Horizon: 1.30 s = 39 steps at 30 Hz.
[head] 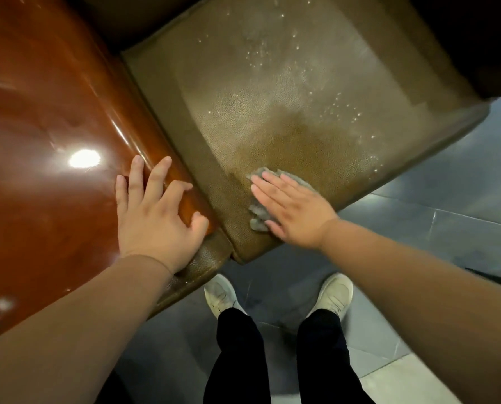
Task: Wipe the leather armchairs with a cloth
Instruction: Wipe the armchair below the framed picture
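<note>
The brown leather seat cushion (287, 91) of the armchair fills the upper middle, speckled with pale droplets and a dusty sheen. A darker wiped patch lies near its front corner. My right hand (290, 207) presses flat, fingers straight, on a grey cloth (259, 220) at the cushion's front left corner. The cloth shows only at the fingertips and below the palm. My left hand (156, 217) rests spread on the glossy wooden armrest (48, 141), thumb over its inner edge.
Grey floor tiles (435, 217) lie to the right and below. My two feet in white shoes (335, 294) stand close to the chair's front. Dark shadow surrounds the chair's back at the top.
</note>
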Each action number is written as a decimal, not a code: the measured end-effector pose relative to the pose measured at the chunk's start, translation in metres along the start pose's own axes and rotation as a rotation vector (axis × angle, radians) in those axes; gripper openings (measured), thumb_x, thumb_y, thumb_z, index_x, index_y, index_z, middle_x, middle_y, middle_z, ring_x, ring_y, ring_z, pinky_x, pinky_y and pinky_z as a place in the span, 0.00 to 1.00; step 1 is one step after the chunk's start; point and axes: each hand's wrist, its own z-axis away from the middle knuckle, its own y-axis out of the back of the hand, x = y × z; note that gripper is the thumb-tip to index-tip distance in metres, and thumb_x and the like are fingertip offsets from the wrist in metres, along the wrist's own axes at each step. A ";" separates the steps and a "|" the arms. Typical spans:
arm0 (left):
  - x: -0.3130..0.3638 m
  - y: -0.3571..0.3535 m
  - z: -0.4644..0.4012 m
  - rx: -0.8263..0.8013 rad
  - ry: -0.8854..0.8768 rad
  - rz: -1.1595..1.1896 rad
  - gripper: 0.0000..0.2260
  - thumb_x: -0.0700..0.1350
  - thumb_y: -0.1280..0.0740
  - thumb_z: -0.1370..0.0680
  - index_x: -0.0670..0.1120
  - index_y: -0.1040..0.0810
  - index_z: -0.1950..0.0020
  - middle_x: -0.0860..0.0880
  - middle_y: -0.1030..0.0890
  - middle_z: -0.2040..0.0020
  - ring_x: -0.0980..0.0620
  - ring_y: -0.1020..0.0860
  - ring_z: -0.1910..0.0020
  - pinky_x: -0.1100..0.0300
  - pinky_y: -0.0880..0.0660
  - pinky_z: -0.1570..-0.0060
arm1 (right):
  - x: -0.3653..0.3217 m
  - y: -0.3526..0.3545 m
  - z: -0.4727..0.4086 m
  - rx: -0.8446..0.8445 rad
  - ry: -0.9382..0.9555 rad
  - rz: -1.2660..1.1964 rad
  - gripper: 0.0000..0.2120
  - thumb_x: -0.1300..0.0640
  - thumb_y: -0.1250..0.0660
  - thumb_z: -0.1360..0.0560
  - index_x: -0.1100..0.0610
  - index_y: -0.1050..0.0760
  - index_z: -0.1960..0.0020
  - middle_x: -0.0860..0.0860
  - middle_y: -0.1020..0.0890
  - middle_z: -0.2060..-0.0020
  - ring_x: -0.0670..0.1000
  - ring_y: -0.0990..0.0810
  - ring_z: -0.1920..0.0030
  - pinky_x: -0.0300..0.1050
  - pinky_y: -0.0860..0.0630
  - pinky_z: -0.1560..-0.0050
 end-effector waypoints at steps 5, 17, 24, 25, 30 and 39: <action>0.014 -0.004 -0.009 -0.025 0.098 -0.032 0.19 0.69 0.39 0.28 0.62 0.18 0.45 0.52 0.34 0.19 0.41 0.52 0.15 0.30 0.56 0.20 | 0.087 0.012 0.009 0.147 -0.483 -0.070 0.38 0.46 0.39 0.20 0.61 0.47 0.16 0.58 0.44 0.17 0.58 0.47 0.17 0.57 0.52 0.17; 0.022 0.002 -0.008 -0.050 0.109 -0.026 0.22 0.66 0.40 0.26 0.59 0.15 0.41 0.50 0.35 0.18 0.39 0.54 0.15 0.31 0.56 0.19 | 0.043 0.006 0.011 0.053 -0.004 0.015 0.37 0.43 0.39 0.20 0.60 0.40 0.18 0.56 0.40 0.17 0.57 0.44 0.17 0.56 0.46 0.18; 0.023 -0.002 -0.007 -0.008 -0.023 -0.116 0.26 0.61 0.42 0.21 0.54 0.21 0.28 0.46 0.33 0.18 0.36 0.49 0.15 0.29 0.59 0.20 | 0.081 0.029 -0.008 0.113 -0.821 -0.092 0.40 0.42 0.47 0.19 0.64 0.53 0.16 0.60 0.52 0.16 0.61 0.55 0.16 0.59 0.56 0.17; 0.025 0.000 -0.009 -0.028 -0.045 -0.151 0.27 0.61 0.43 0.21 0.53 0.22 0.26 0.45 0.33 0.18 0.37 0.47 0.15 0.29 0.59 0.20 | 0.062 0.028 -0.012 0.086 -0.770 -0.085 0.39 0.42 0.47 0.18 0.64 0.53 0.16 0.61 0.53 0.16 0.62 0.56 0.17 0.60 0.58 0.18; 0.053 -0.001 -0.032 -0.257 -0.183 -0.342 0.35 0.66 0.55 0.19 0.54 0.42 0.14 0.45 0.45 0.14 0.40 0.52 0.14 0.31 0.61 0.21 | 0.046 0.031 0.004 -0.171 -0.007 0.004 0.37 0.41 0.45 0.16 0.59 0.52 0.15 0.56 0.53 0.16 0.57 0.57 0.16 0.56 0.57 0.17; 0.182 -0.076 -0.092 -0.141 -0.153 0.244 0.34 0.62 0.43 0.17 0.49 0.45 0.14 0.48 0.52 0.13 0.47 0.54 0.14 0.45 0.56 0.16 | 0.221 0.053 0.017 0.093 -0.870 -0.089 0.36 0.43 0.50 0.17 0.61 0.52 0.16 0.59 0.50 0.16 0.58 0.53 0.16 0.56 0.54 0.17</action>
